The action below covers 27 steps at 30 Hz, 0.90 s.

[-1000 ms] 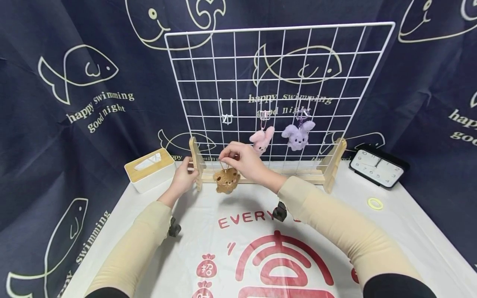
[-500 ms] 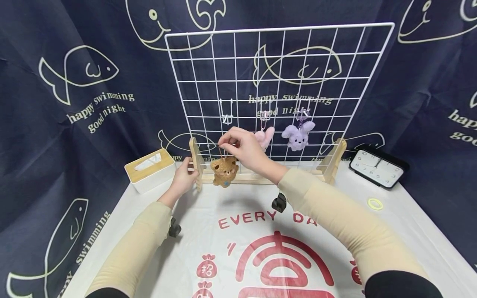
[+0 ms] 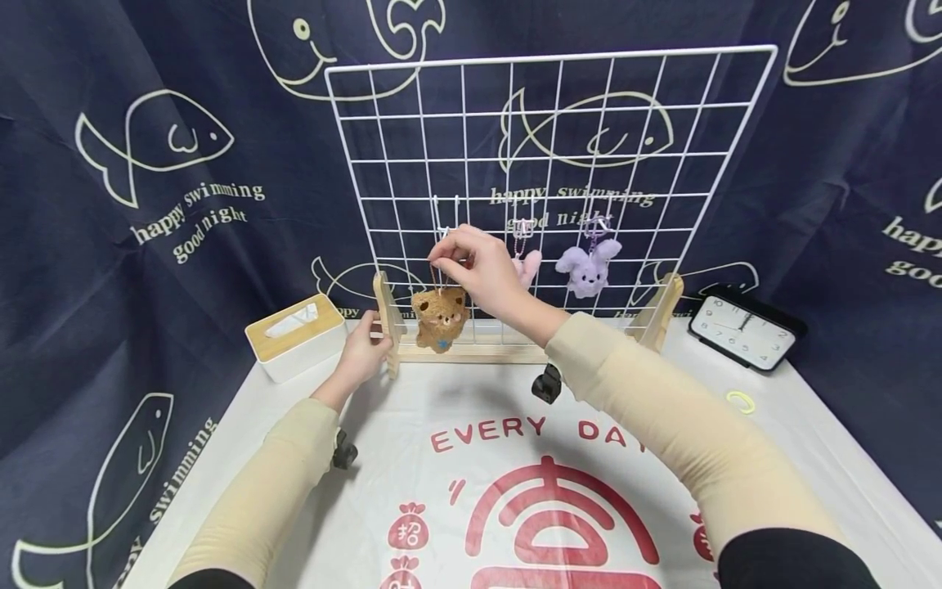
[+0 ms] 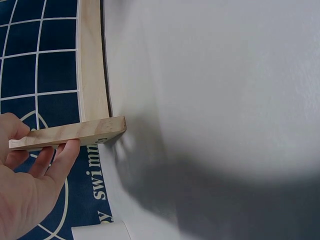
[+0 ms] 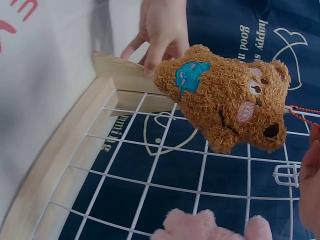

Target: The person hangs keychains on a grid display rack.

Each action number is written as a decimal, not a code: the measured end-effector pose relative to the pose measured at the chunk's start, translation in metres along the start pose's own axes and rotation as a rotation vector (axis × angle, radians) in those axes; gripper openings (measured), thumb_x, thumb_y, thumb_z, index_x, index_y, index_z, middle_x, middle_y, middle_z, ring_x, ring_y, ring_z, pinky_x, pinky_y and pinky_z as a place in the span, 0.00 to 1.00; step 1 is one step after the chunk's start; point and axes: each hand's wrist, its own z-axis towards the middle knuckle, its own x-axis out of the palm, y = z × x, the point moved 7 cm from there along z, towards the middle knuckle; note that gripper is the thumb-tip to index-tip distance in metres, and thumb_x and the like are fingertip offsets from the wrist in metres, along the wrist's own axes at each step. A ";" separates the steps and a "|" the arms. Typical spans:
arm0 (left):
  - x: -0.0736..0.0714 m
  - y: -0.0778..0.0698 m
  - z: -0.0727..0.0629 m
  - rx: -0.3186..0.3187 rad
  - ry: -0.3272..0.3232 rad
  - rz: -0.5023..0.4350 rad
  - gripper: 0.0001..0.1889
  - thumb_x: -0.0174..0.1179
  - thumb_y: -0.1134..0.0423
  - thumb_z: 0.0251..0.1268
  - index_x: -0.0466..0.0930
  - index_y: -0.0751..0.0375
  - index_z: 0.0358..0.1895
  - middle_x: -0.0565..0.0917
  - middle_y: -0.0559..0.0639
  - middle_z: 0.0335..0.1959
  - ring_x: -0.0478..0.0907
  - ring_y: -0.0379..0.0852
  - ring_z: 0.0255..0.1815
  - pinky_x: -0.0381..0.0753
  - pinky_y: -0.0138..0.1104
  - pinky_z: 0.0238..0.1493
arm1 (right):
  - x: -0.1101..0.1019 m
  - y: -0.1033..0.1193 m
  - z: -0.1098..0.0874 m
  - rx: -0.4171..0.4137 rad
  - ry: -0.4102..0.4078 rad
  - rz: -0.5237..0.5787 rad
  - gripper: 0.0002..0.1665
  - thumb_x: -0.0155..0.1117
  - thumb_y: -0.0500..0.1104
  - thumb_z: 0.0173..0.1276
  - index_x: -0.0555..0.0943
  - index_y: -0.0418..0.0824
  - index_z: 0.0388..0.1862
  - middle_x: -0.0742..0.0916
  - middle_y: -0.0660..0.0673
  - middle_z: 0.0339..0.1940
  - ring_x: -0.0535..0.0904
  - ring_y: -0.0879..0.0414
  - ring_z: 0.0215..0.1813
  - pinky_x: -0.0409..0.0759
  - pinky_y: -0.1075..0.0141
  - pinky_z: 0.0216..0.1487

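Between thumb and fingers my right hand [image 3: 482,270] pinches the thin red cord of a brown plush bear keychain [image 3: 440,317]. The bear [image 5: 227,97] dangles in front of the grid, with a blue patch on its belly. Just behind the fingertips is a white wire hook [image 5: 287,175], partly covered by the hand in the head view. My left hand [image 3: 363,353] grips the left wooden foot [image 4: 75,134] of the stand, thumb on one side and fingers on the other. The white wire grid [image 3: 559,131] stands upright on this base.
A pink plush bunny [image 3: 526,268], partly hidden, and a purple one [image 3: 587,268] hang on hooks to the right. A tissue box [image 3: 298,339] stands left, a clock [image 3: 745,329] right. A yellow ring [image 3: 740,402] lies near the clock.
My right hand has risen with the bear keychain, up toward the left hook, and the bear has turned to face forward. The left hand has stayed on the wooden foot.
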 end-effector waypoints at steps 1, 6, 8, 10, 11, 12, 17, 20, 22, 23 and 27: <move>0.000 0.000 0.000 0.000 -0.002 0.003 0.20 0.53 0.73 0.67 0.67 0.66 0.62 0.79 0.72 0.55 0.82 0.66 0.52 0.87 0.40 0.41 | -0.001 0.000 0.002 0.000 -0.005 0.001 0.03 0.71 0.32 0.66 0.88 0.39 0.36 0.84 0.48 0.33 0.78 0.58 0.34 0.78 0.68 0.37; 0.001 0.001 0.001 0.002 0.007 0.006 0.21 0.53 0.73 0.67 0.66 0.67 0.63 0.79 0.72 0.56 0.82 0.66 0.52 0.87 0.40 0.41 | -0.005 0.000 0.009 0.019 -0.026 0.006 0.03 0.70 0.32 0.67 0.88 0.39 0.37 0.85 0.49 0.36 0.78 0.59 0.34 0.78 0.68 0.35; 0.001 0.001 0.001 -0.002 0.012 -0.001 0.21 0.53 0.73 0.66 0.66 0.66 0.63 0.79 0.72 0.56 0.82 0.66 0.52 0.87 0.39 0.41 | -0.007 0.000 0.011 0.030 -0.035 0.003 0.03 0.70 0.33 0.68 0.88 0.39 0.37 0.85 0.49 0.35 0.77 0.59 0.34 0.78 0.68 0.35; 0.001 0.001 0.001 -0.004 0.012 -0.007 0.21 0.53 0.73 0.66 0.66 0.66 0.63 0.79 0.72 0.55 0.82 0.66 0.52 0.87 0.38 0.40 | -0.009 0.000 0.013 0.046 -0.044 0.000 0.03 0.70 0.33 0.68 0.88 0.39 0.38 0.85 0.49 0.35 0.77 0.59 0.34 0.78 0.68 0.35; 0.001 0.001 0.000 -0.003 0.011 -0.009 0.22 0.53 0.73 0.66 0.66 0.66 0.62 0.79 0.72 0.55 0.82 0.66 0.51 0.87 0.38 0.40 | -0.009 0.000 0.015 0.051 -0.047 0.000 0.03 0.70 0.33 0.68 0.88 0.39 0.38 0.85 0.49 0.35 0.78 0.59 0.34 0.78 0.68 0.35; 0.000 0.001 0.000 -0.004 0.009 -0.009 0.22 0.54 0.73 0.66 0.66 0.66 0.62 0.79 0.71 0.55 0.82 0.66 0.51 0.86 0.38 0.40 | -0.010 0.000 0.016 0.059 -0.049 0.002 0.03 0.70 0.33 0.68 0.87 0.39 0.39 0.85 0.49 0.36 0.78 0.58 0.34 0.78 0.68 0.36; 0.000 0.001 -0.001 -0.006 0.006 -0.003 0.22 0.53 0.73 0.66 0.66 0.66 0.63 0.79 0.72 0.56 0.82 0.66 0.52 0.87 0.41 0.42 | -0.013 -0.001 0.020 0.081 -0.054 0.001 0.03 0.69 0.33 0.69 0.86 0.37 0.40 0.85 0.47 0.38 0.79 0.58 0.35 0.79 0.67 0.39; 0.000 0.001 0.000 -0.012 0.006 -0.004 0.22 0.54 0.73 0.66 0.66 0.66 0.63 0.79 0.71 0.56 0.82 0.66 0.53 0.87 0.41 0.43 | -0.014 -0.003 0.021 0.096 -0.053 -0.010 0.03 0.69 0.33 0.69 0.86 0.37 0.41 0.85 0.47 0.38 0.79 0.58 0.35 0.79 0.68 0.40; 0.000 0.001 0.000 -0.006 0.005 -0.003 0.22 0.53 0.73 0.66 0.66 0.66 0.63 0.79 0.72 0.56 0.82 0.66 0.53 0.87 0.41 0.43 | -0.014 -0.006 0.021 0.112 -0.052 -0.010 0.03 0.69 0.33 0.69 0.86 0.36 0.41 0.84 0.47 0.37 0.79 0.58 0.35 0.79 0.68 0.40; 0.000 0.001 0.000 -0.003 0.004 -0.002 0.22 0.53 0.73 0.66 0.66 0.66 0.63 0.79 0.72 0.55 0.82 0.66 0.52 0.87 0.41 0.42 | -0.014 -0.007 0.021 0.122 -0.052 -0.009 0.03 0.69 0.33 0.69 0.86 0.36 0.41 0.84 0.47 0.37 0.79 0.58 0.35 0.78 0.68 0.40; 0.000 0.002 0.001 0.008 0.003 -0.003 0.21 0.53 0.73 0.67 0.66 0.67 0.62 0.79 0.72 0.55 0.82 0.67 0.51 0.87 0.40 0.41 | -0.014 -0.014 0.021 0.149 -0.049 -0.017 0.03 0.69 0.34 0.70 0.86 0.37 0.41 0.84 0.46 0.37 0.78 0.57 0.35 0.77 0.68 0.39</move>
